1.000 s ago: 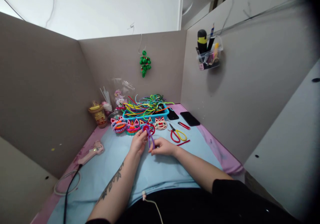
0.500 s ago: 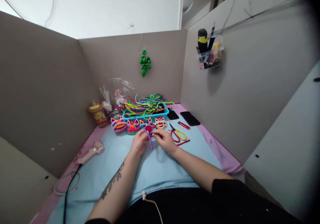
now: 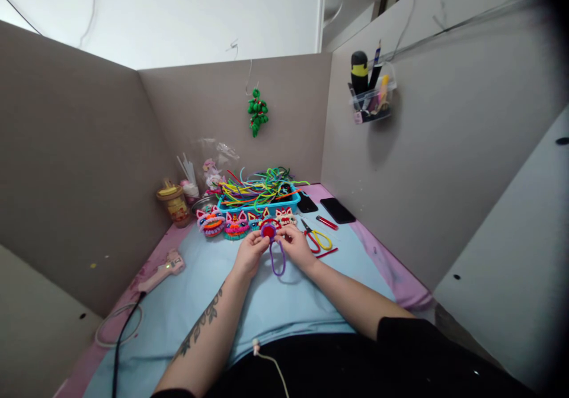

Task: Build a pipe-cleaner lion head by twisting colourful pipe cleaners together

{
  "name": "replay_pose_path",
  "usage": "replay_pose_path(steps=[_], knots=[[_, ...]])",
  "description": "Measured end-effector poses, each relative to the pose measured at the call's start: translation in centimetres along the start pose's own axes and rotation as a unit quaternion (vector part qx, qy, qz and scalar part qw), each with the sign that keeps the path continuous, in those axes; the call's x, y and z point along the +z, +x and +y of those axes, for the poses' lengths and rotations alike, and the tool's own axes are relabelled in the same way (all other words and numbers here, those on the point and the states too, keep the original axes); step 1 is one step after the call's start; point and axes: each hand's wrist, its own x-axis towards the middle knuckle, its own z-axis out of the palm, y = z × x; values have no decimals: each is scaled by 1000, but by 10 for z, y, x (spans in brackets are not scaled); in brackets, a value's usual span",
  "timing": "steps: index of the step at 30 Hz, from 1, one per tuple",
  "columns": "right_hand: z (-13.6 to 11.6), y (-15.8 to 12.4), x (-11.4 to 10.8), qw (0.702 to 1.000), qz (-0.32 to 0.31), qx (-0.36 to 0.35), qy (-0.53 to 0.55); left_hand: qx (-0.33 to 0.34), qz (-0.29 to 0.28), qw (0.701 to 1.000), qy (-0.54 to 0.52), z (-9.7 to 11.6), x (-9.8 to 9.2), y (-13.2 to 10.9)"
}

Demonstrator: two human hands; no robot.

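Note:
Both of my hands meet over the light blue mat [image 3: 195, 303]. My left hand [image 3: 249, 251] and my right hand [image 3: 297, 247] pinch a small round piece of red and purple pipe cleaner [image 3: 269, 231] from either side. A purple loop [image 3: 277, 259] of the same pipe cleaner hangs down between my wrists. Just behind my fingers lies a row of finished fuzzy animal faces [image 3: 226, 222].
A blue tray [image 3: 259, 203] piled with colourful pipe cleaners stands at the back. Red and yellow scissors [image 3: 316, 238], a red stick and two dark phones [image 3: 338, 210] lie to the right. A pink glue gun [image 3: 162, 270] with its cord lies at left. Grey partitions wall in the desk.
My right hand rose from the mat to the piece's right side. The purple tail, first straight, now hangs as an open loop.

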Motion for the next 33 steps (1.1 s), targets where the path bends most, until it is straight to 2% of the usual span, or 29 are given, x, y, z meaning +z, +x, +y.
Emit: replay_pose_path(steps=[7, 21, 27, 33], knots=[[4, 1, 1, 1000, 4, 25, 12, 42, -40, 997, 50, -3, -3, 2], [8, 2, 4, 997, -30, 56, 51, 93, -9, 986, 141, -6, 2, 0], [10, 2, 4, 996, -22, 76, 44, 100, 14, 985, 142, -7, 0, 2], [9, 2, 3, 997, -31, 52, 44, 109, 53, 980, 155, -7, 2, 0]])
